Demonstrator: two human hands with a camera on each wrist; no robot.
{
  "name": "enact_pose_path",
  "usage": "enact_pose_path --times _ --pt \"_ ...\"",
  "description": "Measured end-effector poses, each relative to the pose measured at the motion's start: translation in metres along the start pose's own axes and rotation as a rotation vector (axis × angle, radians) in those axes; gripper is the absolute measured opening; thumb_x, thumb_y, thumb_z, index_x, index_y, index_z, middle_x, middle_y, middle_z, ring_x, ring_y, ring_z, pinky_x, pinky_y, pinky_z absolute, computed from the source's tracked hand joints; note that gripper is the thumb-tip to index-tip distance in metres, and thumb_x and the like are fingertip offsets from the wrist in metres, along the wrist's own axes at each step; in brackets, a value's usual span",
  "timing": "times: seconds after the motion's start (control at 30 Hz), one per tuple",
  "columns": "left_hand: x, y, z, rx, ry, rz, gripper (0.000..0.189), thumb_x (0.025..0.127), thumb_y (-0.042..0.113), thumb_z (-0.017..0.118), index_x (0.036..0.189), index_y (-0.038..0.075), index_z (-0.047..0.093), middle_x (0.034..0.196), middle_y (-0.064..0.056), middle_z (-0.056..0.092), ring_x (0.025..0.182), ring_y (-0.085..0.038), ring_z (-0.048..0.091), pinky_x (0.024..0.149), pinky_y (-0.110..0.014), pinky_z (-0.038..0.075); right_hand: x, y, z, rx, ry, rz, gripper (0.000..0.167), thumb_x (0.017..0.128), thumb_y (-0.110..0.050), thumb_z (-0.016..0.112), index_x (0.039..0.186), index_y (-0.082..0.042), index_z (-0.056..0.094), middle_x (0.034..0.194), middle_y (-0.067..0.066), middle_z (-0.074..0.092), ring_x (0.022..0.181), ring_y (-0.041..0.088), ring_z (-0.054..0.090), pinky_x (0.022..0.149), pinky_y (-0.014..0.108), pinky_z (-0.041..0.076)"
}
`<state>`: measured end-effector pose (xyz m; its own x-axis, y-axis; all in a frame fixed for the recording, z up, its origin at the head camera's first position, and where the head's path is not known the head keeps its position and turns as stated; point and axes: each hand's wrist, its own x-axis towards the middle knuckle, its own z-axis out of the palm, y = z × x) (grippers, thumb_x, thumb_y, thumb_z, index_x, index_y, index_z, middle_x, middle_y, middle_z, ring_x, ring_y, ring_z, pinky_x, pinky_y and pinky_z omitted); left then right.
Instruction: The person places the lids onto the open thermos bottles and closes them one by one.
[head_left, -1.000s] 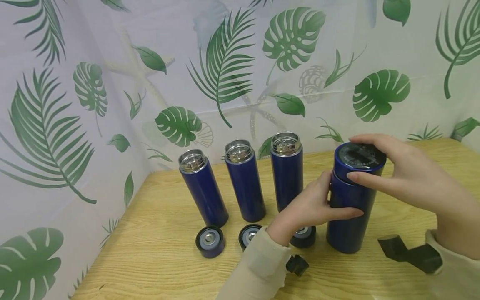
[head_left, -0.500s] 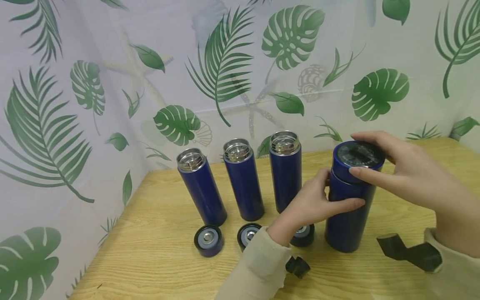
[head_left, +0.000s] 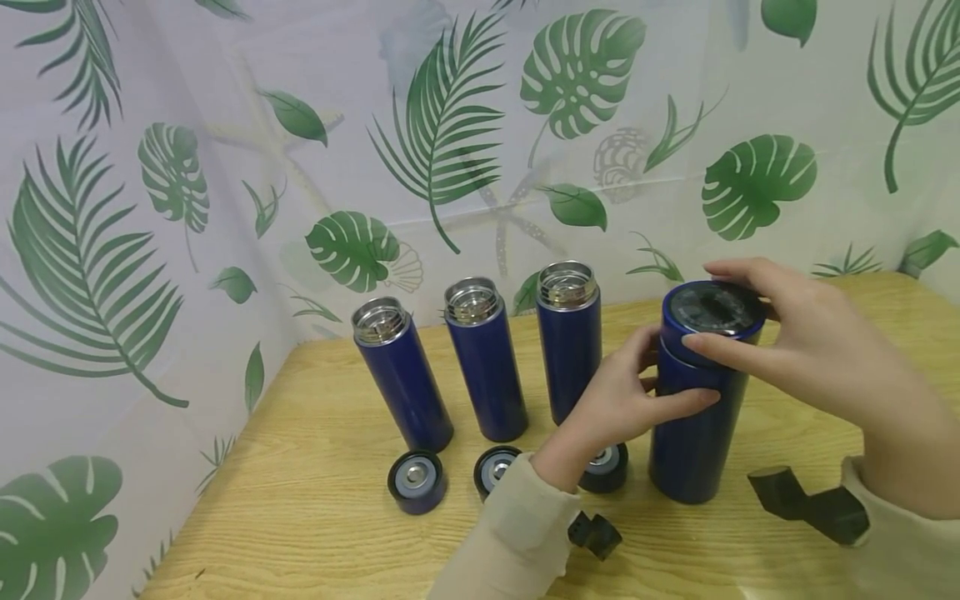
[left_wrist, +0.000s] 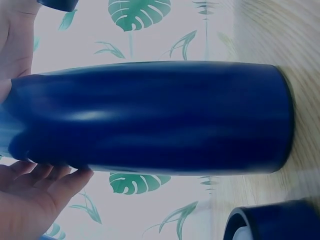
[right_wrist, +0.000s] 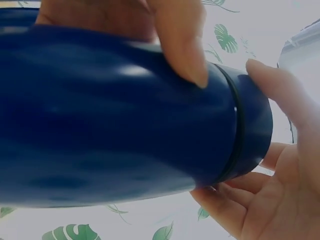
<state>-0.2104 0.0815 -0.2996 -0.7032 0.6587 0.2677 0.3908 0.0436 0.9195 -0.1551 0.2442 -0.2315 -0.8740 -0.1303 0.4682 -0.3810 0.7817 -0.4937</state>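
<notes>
A dark blue vacuum flask (head_left: 690, 454) stands upright on the wooden table with its lid (head_left: 716, 308) on top. My left hand (head_left: 622, 396) grips the flask's body just below the lid, thumb across the near side. Round the lid curl the thumb and fingers of my right hand (head_left: 813, 342). A dark seam shows between lid and body in the right wrist view, where the flask (right_wrist: 110, 115) fills much of the picture. In the left wrist view the flask's lower body (left_wrist: 190, 117) shows, with fingertips along one side.
Left of the hands, three open blue flasks (head_left: 405, 379) stand in a row with steel necks. Before them lie three lids, inner side up: the left lid (head_left: 417, 483), plus two partly hidden by my left arm. Behind the table (head_left: 300, 533) hangs a leaf-patterned sheet (head_left: 465, 108).
My right thumb has shifted slightly left along the lid's rim. My left hand stays on the flask's body, and the other flasks and lids stay in place.
</notes>
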Motion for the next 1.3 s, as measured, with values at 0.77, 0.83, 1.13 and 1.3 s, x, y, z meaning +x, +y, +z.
enact_pose_path --times 0.77,0.83,1.13,1.3 --pt "0.002 -0.002 0.000 -0.007 0.010 -0.009 0.057 0.078 0.014 0.068 0.126 0.019 0.039 0.117 0.012 0.048 0.104 -0.001 0.048 0.082 -0.019 0.041 0.000 0.019 -0.002 0.173 -0.036 -0.150 0.074 0.071 -0.002 0.073 0.133 -0.008 0.033 0.127 0.020 0.041 0.116 0.013 0.041 0.086 0.004 0.024" --pt "0.002 -0.002 0.000 -0.008 0.010 -0.012 0.056 0.078 0.014 0.068 0.126 0.019 0.039 0.117 0.012 0.048 0.104 -0.001 0.047 0.082 -0.019 0.041 0.000 0.019 -0.002 0.153 -0.027 -0.168 0.074 0.069 -0.002 0.074 0.132 -0.008 0.035 0.125 0.018 0.043 0.110 -0.003 0.040 0.082 0.001 0.024" --pt "0.002 -0.001 -0.001 -0.005 0.012 -0.035 0.056 0.078 0.015 0.069 0.124 0.020 0.039 0.116 0.013 0.048 0.104 0.000 0.047 0.082 -0.019 0.041 0.000 0.012 -0.002 0.098 -0.014 -0.102 0.074 0.069 -0.008 0.076 0.131 -0.004 0.035 0.123 0.020 0.043 0.103 0.038 0.044 0.088 0.048 0.034" --pt "0.001 0.000 -0.001 0.001 0.010 -0.040 0.055 0.078 0.016 0.069 0.124 0.021 0.039 0.115 0.014 0.048 0.104 0.000 0.047 0.082 -0.019 0.041 0.000 0.004 0.001 0.010 0.041 -0.073 0.076 0.065 -0.016 0.080 0.127 -0.001 0.040 0.113 0.021 0.047 0.094 0.034 0.046 0.075 0.050 0.037"
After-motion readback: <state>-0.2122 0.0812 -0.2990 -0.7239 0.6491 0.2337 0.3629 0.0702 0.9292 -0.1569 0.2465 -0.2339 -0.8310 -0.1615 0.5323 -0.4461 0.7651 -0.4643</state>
